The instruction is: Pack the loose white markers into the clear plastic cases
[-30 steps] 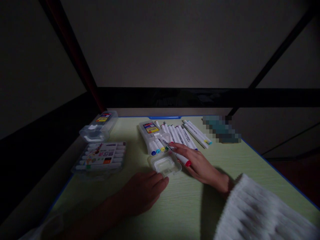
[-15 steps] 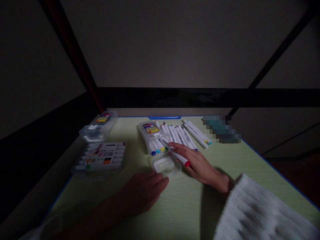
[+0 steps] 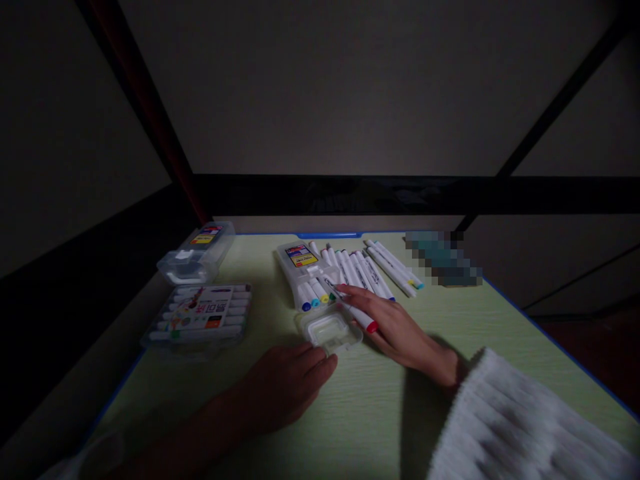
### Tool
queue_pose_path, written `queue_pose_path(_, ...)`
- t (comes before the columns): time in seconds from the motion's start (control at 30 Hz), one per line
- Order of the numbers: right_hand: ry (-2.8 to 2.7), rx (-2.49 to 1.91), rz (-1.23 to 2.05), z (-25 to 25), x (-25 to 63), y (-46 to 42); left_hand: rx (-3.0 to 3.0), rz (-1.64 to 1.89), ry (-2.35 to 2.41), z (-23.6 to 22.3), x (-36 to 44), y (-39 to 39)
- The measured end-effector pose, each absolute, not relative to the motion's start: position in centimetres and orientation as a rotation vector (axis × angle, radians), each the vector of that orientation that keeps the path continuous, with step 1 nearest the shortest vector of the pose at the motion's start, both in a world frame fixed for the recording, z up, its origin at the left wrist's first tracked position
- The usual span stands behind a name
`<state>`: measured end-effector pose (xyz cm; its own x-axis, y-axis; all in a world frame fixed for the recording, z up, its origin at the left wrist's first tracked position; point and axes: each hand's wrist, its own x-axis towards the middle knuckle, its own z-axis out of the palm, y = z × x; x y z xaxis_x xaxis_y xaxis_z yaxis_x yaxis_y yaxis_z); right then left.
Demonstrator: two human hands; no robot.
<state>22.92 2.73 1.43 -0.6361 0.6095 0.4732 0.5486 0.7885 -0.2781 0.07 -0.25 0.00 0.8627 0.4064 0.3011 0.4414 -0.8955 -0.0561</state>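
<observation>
A white marker with a red cap point(image 3: 361, 318) is gripped in my right hand point(image 3: 395, 327), its far end at the mouth of a clear plastic marker case point(image 3: 303, 265). Inside that case lie several markers with blue, light blue and yellow ends. Its hinged lid point(image 3: 333, 332) hangs open toward me on the table. My left hand point(image 3: 295, 383) is closed, with its fingertips at the lid's near edge. Just beyond my right hand, several loose white markers point(image 3: 357, 270) lie side by side against the case.
At the left, a full marker case point(image 3: 205, 313) lies in front of another clear case point(image 3: 205, 250). A few more markers point(image 3: 393, 263) rest at the back right, beside a blurred-out teal object point(image 3: 443, 260). The pale green table point(image 3: 450, 320) has a blue edge.
The red-capped marker in my right hand has shifted very slightly left, toward the case. My left hand stays at the lid.
</observation>
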Motion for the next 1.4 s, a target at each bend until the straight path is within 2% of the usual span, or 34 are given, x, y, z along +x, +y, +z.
queue_pose_path(1.4,-2.455,-0.907,0.183,1.08,22.96,2.67,-2.888,-0.474,-0.658,-0.35,0.05,-0.18)
